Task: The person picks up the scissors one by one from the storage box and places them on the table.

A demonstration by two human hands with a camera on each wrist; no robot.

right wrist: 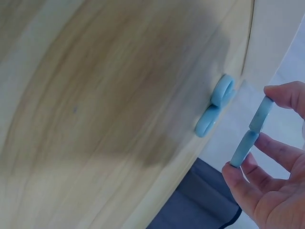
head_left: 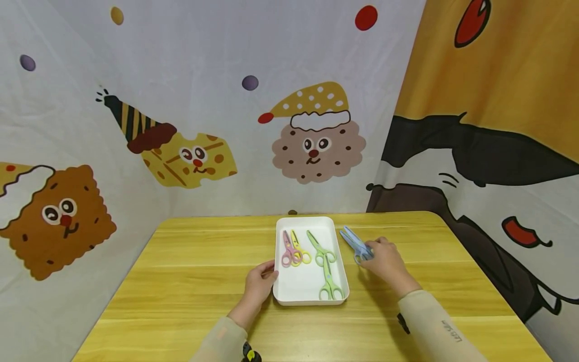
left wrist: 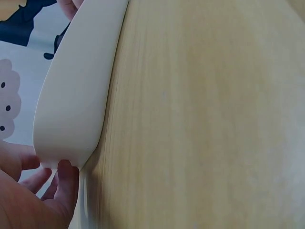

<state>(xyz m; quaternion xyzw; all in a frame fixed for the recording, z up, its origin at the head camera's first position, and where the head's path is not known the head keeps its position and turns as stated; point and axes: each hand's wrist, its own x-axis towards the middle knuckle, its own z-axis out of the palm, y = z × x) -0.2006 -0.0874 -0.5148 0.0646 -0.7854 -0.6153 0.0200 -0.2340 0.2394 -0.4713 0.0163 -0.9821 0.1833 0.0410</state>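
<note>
— Your sleeves [head_left: 436, 322] are nearest. And hands?
— My left hand [head_left: 259, 285] grips the white tray [head_left: 294, 294]; at its three o'clock, my right hand [head_left: 385, 259] pinches blue scissors [right wrist: 261, 114] near another blue pair [right wrist: 215, 104].

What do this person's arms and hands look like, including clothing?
The left hand and right hand are ungloved. The long beige left sleeve has a faint peach patch; the matching beige right sleeve bears small dark lettering. Near them show a yellow-marked black item and a small black item, both unclear.
</note>
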